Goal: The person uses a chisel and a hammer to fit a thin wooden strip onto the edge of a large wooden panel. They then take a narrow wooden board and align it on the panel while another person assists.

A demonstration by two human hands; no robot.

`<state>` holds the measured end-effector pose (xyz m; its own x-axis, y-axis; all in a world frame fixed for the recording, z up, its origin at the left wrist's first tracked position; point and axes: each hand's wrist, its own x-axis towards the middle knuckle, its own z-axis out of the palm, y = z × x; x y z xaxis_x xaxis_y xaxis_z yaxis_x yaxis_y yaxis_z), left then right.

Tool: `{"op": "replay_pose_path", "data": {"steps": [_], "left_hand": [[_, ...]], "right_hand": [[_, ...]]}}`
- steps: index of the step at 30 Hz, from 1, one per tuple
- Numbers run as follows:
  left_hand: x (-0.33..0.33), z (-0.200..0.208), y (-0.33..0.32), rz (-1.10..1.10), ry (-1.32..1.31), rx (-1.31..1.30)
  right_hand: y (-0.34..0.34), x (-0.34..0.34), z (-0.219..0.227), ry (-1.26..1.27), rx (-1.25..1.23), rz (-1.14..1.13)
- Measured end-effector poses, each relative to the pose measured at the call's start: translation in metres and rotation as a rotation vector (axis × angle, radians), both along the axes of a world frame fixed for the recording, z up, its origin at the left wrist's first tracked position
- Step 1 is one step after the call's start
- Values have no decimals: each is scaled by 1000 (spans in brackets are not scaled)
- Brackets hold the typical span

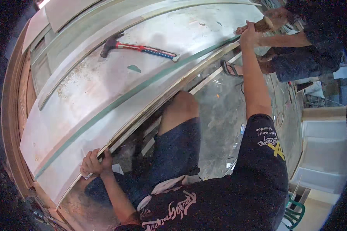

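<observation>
A large white panel (115, 88) lies in front of me, with a green strip (138, 81) running lengthwise across it. Along its near edge runs a long, thin wooden strip (154, 107). At the lower left, my left hand (97, 162) is closed around this strip, fingers on top of the panel edge. My right arm stretches to the far right end, where my right hand (250, 36) is closed at the same edge. What exactly lies under its fingers is partly hidden. A hammer (140, 49) with a red, white and blue handle rests on the panel.
Beside my right hand, another person's hand (277, 18) is at a brown wooden piece (263, 25); their sandalled foot (232, 68) stands below. A curved wooden strip (88, 57) lies behind the hammer. At right are a pale cabinet-like piece (325, 150) and a green chair (295, 213).
</observation>
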<state>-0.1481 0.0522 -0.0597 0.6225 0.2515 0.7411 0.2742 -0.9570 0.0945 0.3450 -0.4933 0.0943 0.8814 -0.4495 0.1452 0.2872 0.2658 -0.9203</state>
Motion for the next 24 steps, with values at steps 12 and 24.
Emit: {"op": "replay_pose_path", "data": {"steps": [12, 24], "left_hand": [[11, 0, -15, 54, 7, 60], [3, -7, -2, 73, -8, 110]], "right_hand": [[-66, 47, -52, -183, -280, -182], [-33, 59, -25, -8, -292, 219]]}}
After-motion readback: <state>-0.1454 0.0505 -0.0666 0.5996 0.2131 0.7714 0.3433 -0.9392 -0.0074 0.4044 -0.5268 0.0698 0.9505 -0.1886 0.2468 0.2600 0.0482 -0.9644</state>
